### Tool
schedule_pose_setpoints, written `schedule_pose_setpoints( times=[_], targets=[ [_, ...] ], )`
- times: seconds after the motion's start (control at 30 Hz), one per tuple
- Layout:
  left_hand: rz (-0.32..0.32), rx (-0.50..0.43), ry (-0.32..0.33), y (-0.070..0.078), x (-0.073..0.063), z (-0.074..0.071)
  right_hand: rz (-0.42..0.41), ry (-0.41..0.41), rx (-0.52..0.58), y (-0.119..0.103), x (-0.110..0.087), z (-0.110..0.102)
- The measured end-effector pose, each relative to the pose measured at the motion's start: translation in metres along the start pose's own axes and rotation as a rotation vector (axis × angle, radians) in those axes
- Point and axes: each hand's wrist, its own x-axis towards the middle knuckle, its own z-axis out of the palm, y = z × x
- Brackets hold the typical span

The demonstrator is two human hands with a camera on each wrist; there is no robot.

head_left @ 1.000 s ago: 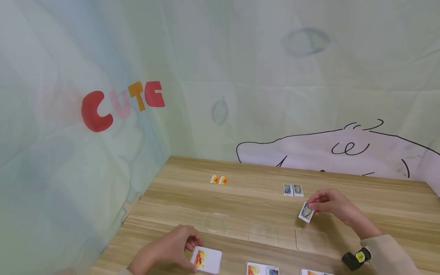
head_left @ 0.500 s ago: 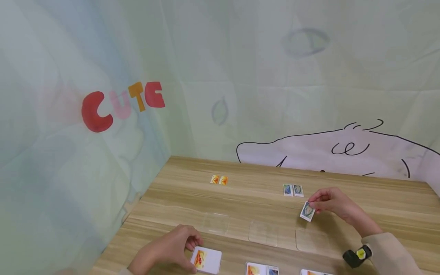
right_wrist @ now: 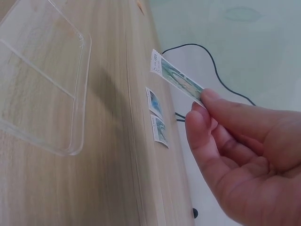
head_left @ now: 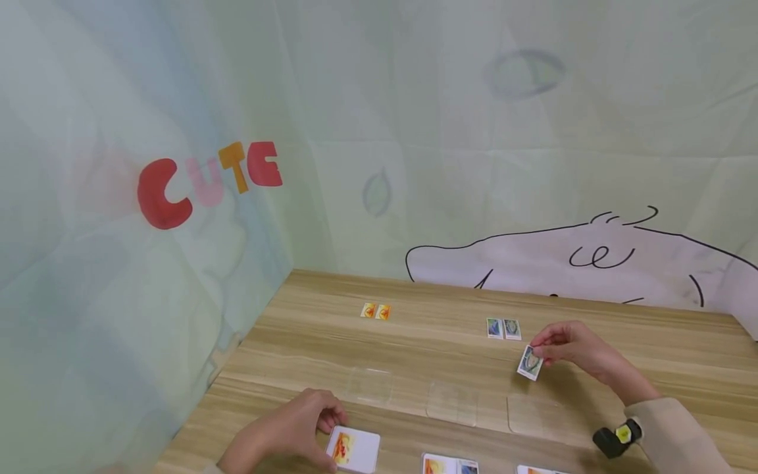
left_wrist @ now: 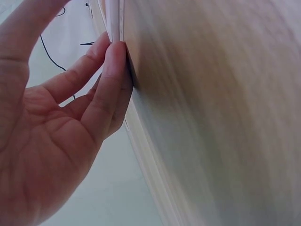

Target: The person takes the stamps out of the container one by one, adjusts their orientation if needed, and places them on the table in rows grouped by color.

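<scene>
Stamp (head_left: 530,363) pinched between right hand (head_left: 571,349) fingers (right_wrist: 207,101).

A pale green printed cloth (head_left: 414,131) hangs behind and left of the wooden table (head_left: 414,355). It bears coloured "CUTE" letters (head_left: 207,181) and a black-outlined cartoon drawing (head_left: 580,263).

The wooden table (head_left: 414,342) is being viewed from above and forward by the head camera, while close wrist views are sharing its surface (right_wrist: 108,155) edge-on.
</scene>
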Motion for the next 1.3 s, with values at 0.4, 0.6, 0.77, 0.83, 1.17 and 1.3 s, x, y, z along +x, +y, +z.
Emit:
schedule_pose_setpoints(
  times=[0.4, 0.6, 0.77, 0.83, 1.17, 1.3],
  targets=[
    [0.003, -0.019, -0.004, -0.001, -0.001, 0.0, -0.011, 0.005, -0.034, 0.004, 0.002, -0.009],
    [0.017, -0.013, -0.003, -0.001, -0.001, 0.0, -0.012, 0.005, -0.045, 0.005, 0.002, -0.016],
    [0.011, -0.006, -0.001, -0.001, -0.001, -0.001, -0.036, 0.001, -0.061, 0.004, 0.002, -0.022],
    [0.006, -0.005, -0.001, 0.0, 0.0, -0.001, -0.039, 0.009, -0.073, 0.005, 0.003, -0.024],
    [0.017, -0.003, -0.004, 0.001, 0.0, -0.001, -0.016, 0.019, -0.08, 0.005, 0.007, -0.031],
    [0.015, 0.001, -0.004, 0.002, 0.0, -0.001, -0.015, 0.024, -0.091, 0.005, 0.008, -0.033]
  ],
)
